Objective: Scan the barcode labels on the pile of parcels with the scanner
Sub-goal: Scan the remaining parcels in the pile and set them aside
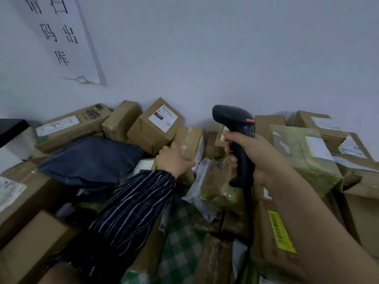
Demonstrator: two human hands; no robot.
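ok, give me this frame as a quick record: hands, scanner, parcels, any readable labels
left hand: on taped brown box, grip unclear
right hand: grips scanner by its handle, head up
cable: hangs from the scanner's base
labels in view: white label on tilted brown box; yellow barcode label, lower right
other: dark blue bag left of left hand

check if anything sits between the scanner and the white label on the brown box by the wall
Nothing visible does. The scanner, gripped in the right hand, has open air between its head and the white label. The left hand grips a taped box below that line.
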